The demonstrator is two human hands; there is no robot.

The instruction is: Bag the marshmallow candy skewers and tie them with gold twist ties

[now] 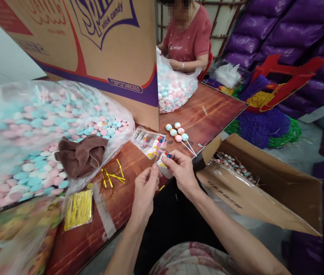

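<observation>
My left hand and my right hand meet at the table's front edge, fingers pinched on a small clear printed wrapper between them. More printed wrappers lie flat on the table just beyond. Behind my right hand, two sticks with pink, white and blue candies rest side by side. Loose gold twist ties are to the left of my left hand, and a packet of gold ties lies farther left.
A brown cloth lies on a large bag of candies. A tall carton stands behind. Across the table sits a person by another candy bag. An open box with candy sticks is at right.
</observation>
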